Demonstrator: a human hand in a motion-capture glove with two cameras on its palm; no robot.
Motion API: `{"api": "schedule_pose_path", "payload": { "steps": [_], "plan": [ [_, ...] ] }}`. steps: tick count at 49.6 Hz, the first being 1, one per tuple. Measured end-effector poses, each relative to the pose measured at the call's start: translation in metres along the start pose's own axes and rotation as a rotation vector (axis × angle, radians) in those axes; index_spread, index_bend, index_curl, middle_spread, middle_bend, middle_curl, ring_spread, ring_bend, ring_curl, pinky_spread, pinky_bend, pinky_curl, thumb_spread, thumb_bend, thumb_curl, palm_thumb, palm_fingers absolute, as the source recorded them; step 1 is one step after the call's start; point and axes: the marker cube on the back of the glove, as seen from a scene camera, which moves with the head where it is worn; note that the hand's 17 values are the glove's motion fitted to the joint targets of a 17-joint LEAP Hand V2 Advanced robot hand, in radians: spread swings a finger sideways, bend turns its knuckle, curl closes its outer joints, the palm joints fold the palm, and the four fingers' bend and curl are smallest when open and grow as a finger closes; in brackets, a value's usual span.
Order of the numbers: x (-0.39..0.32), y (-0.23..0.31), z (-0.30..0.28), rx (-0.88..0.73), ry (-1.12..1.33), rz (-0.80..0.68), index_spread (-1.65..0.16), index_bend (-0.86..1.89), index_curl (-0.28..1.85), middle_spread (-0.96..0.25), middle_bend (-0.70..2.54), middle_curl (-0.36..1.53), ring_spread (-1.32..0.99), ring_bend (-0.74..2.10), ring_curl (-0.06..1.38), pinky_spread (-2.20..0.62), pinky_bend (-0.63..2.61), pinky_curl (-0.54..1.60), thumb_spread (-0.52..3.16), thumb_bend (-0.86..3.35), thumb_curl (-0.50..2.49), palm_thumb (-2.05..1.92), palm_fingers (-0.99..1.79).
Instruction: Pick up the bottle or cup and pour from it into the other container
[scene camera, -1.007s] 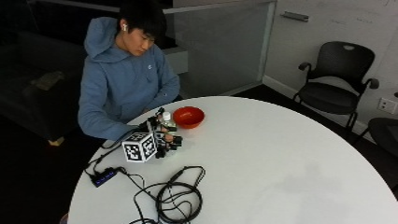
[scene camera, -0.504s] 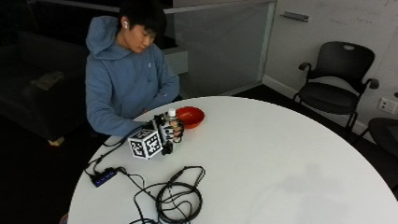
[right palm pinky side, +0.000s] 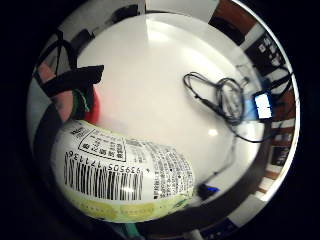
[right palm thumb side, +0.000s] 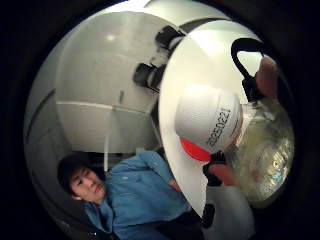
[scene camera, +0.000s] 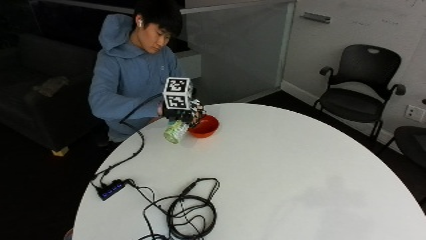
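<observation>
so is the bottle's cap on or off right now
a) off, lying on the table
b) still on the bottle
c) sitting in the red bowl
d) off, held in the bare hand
b: the thumb side palm view shows the white cap still on the neck of the bottle, which the gloved right hand holds tilted toward the red bowl.

The outside view looks down from high across the round tabletop (scene camera: 279, 165), facing the person at about 11 o'clock, well back. Both palm views sit close against the bottle (scene camera: 177, 131): the little-finger one looks along its label over the tabletop toward the coiled cable (right palm pinky side: 227, 97); the thumb one faces its white cap (right palm thumb side: 209, 119) and the red bowl (right palm thumb side: 194, 150).
</observation>
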Motion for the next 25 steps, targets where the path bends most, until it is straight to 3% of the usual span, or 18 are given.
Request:
{"api": "schedule_pose_path", "payload": {
  "steps": [12,25],
  "plan": [
    [-0.042,-0.023,0.007,-0.207,0.552,0.011,-0.1,0.15,0.39,-0.04,0.36,0.48,-0.16,0.52,0.43,-0.16,0.57,0.35,0.23,-0.04,0.66,1.01,1.19],
    [-0.105,-0.04,0.048,-0.327,0.828,-0.05,-0.11,0.15,0.4,-0.04,0.35,0.49,-0.16,0.51,0.44,-0.16,0.57,0.36,0.23,-0.04,0.68,1.0,1.19]
  ]
}}
